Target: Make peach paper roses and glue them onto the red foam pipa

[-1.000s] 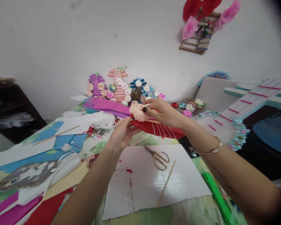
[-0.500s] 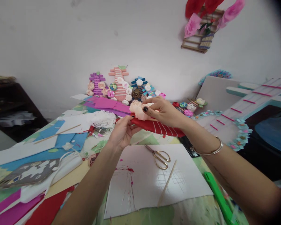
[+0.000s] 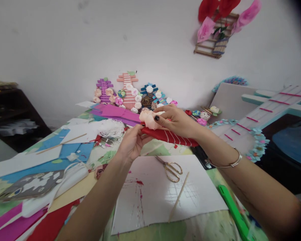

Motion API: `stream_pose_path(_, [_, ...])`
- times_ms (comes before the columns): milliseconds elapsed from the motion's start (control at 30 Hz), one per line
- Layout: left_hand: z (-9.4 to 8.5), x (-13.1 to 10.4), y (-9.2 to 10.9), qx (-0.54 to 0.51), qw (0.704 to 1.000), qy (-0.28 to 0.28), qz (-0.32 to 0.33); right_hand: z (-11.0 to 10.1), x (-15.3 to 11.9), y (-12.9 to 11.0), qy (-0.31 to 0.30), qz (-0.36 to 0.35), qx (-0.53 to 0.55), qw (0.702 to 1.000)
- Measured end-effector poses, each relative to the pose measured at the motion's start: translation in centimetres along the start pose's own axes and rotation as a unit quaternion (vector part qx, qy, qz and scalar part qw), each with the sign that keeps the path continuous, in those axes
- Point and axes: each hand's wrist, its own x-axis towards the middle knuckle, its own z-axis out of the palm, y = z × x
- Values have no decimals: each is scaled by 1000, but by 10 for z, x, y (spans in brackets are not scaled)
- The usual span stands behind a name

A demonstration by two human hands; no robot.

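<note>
A red craft piece (image 3: 165,135) with white strings across it is held above the table, tilted slightly down to the right. My left hand (image 3: 131,142) grips its left end between thumb and fingers. Pale peach paper flowers (image 3: 150,119) sit on top of the piece. My right hand (image 3: 175,118) rests over the flowers, its dark-nailed thumb touching them and its fingers curved behind. Below, gold-handled scissors (image 3: 172,169) and a thin wooden stick (image 3: 179,195) lie on a white board (image 3: 150,204).
Coloured paper sheets (image 3: 48,150), white yarn (image 3: 111,129) and a phone (image 3: 30,184) lie at the left. Decorated stick guitars (image 3: 127,90) lean against the back wall. A green tool (image 3: 233,209) lies at the right, near a large white guitar-shaped piece (image 3: 243,130).
The view has shifted very slightly. Both hands keep nearly the same place on the red piece and flowers.
</note>
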Motion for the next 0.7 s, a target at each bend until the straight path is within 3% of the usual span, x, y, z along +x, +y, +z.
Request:
stream_pose_path(133, [-1, -1, -1, -7, 999, -11, 41, -10, -2, 0, 41, 10, -8, 999])
stream_pose_path(333, [-1, -2, -2, 9, 994, -14, 104, -18, -28, -7, 132, 94, 1, 987])
stream_pose_path(567, [3, -7, -2, 8, 992, -10, 127, -5, -79, -19, 178, 199, 24, 964])
stream_pose_path(700, [5, -8, -6, 0, 989, -12, 148, 1, -134, -32, 198, 278, 46, 939])
